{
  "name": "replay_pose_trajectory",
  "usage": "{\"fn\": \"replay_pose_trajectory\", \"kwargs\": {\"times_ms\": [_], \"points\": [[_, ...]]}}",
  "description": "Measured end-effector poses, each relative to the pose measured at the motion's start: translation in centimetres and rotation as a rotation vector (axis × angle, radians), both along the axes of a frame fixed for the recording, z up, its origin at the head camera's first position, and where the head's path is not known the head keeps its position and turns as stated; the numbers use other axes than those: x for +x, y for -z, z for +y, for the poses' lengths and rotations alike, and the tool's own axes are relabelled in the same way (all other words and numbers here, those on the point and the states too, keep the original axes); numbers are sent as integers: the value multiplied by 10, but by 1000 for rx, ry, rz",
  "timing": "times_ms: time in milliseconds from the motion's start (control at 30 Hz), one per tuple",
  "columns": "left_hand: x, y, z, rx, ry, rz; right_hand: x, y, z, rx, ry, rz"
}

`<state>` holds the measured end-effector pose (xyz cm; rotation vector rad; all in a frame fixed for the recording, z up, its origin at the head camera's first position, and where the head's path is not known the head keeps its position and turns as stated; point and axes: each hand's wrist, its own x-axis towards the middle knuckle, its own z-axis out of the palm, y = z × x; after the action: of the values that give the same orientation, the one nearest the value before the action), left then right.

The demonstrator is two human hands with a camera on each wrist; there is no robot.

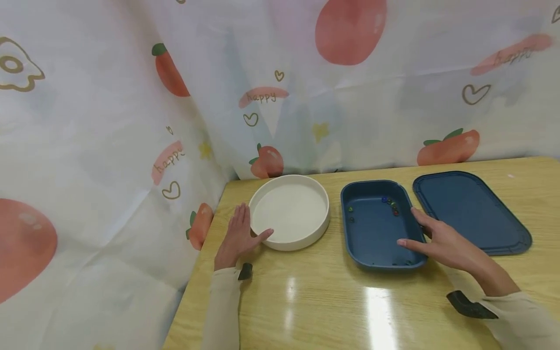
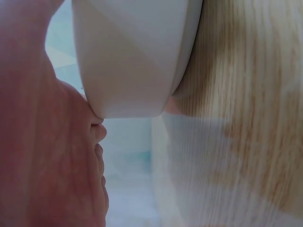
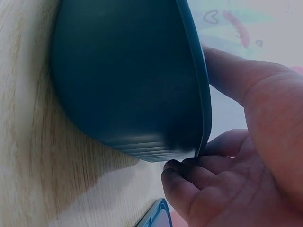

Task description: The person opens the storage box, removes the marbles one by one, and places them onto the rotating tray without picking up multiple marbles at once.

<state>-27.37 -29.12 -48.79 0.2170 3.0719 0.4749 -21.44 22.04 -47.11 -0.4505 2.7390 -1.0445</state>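
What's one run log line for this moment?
left fingers: touching white dish; right fingers: at rim of blue tray; coloured bits: inside tray; blue lid: on table

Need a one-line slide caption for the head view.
Left hand at white dish, right hand at right edge of blue tray; small colored pieces in it, blue lid to its right.

Cream sleeve (image 1: 221, 311) at seven o'clock in the head view, matching sleeve (image 1: 522, 321) at four! Small black tab (image 1: 245, 271) at the first's three o'clock edge, bigger curved black band (image 1: 470, 306) at the second's nine, left hand (image 1: 237, 240) and right hand (image 1: 446, 245) bare!
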Motion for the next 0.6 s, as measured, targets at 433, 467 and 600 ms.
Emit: {"fn": "replay_pose_trajectory", "kwargs": {"times_ms": [433, 467, 600], "points": [[1, -4, 3, 30, -9, -10, -3, -24, 2, -109, 157, 162], [1, -3, 3, 31, -8, -9, -4, -29, 2, -135, 176, 203], [2, -2, -1, 34, -6, -2, -16, -53, -7, -203, 237, 301]]}}
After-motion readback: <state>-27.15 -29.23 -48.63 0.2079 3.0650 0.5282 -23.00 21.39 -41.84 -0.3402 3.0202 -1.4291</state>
